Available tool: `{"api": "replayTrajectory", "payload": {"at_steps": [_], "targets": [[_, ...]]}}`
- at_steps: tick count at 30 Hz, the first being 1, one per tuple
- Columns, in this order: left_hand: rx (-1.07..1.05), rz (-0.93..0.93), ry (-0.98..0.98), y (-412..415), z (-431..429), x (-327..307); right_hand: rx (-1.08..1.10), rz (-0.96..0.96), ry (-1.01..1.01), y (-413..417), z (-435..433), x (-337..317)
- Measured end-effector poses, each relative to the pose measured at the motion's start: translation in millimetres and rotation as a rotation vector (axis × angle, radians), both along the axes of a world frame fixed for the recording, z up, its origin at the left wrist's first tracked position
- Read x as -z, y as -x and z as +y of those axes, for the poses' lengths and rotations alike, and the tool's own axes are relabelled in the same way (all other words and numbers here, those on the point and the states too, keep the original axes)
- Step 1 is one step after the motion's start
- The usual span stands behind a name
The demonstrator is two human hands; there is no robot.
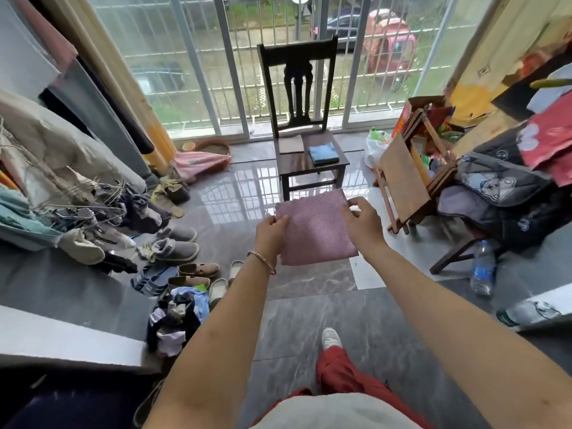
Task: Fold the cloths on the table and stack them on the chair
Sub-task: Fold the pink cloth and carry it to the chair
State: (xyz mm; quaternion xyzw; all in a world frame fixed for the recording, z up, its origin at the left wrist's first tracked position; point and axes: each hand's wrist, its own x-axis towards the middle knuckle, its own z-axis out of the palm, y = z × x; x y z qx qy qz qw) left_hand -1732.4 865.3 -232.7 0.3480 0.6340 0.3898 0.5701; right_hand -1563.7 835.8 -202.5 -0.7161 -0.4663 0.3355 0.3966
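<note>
Between both hands' fingers point(280, 220), pink cloth point(315, 230), seemingly folded

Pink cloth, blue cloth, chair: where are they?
pink cloth point(315, 232), head view, its middle.
blue cloth point(323, 153), head view, its top face.
chair point(305, 167), head view, bare front of seat.

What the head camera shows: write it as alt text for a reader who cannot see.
The left hand and right hand hold a folded pink cloth in the air, before a dark wooden chair by a barred window. A folded blue cloth and a brown cloth lie side by side on its seat.
</note>
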Motion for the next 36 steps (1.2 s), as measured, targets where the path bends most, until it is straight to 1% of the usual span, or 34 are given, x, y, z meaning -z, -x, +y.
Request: {"api": "replayTrajectory", "payload": {"at_steps": [7,13,16,25,31,36], "targets": [[-0.046,-0.022,0.053,-28.6,75.3,-3.5,-0.040,-0.016,0.027,-30.3,80.5,-1.8],[-0.102,0.023,0.022,-58.5,138.6,-0.3,-0.061,-0.010,0.018,-61.0,146.6,-7.8],[-0.110,-0.010,0.045,-73.4,161.8,-1.0,-0.085,0.006,0.021,-76.1,173.6,-8.0],[-0.105,-0.036,0.048,-99.4,207.6,0.2,-0.099,0.041,0.024,-103.9,223.5,0.3],[-0.101,-0.045,0.059,-101.6,233.8,4.6,-0.085,0.067,0.032,-106.9,252.2,10.1],[-0.097,-0.044,0.074,-93.5,268.9,10.8,-0.101,0.042,0.036,-100.7,291.0,14.1]]}}
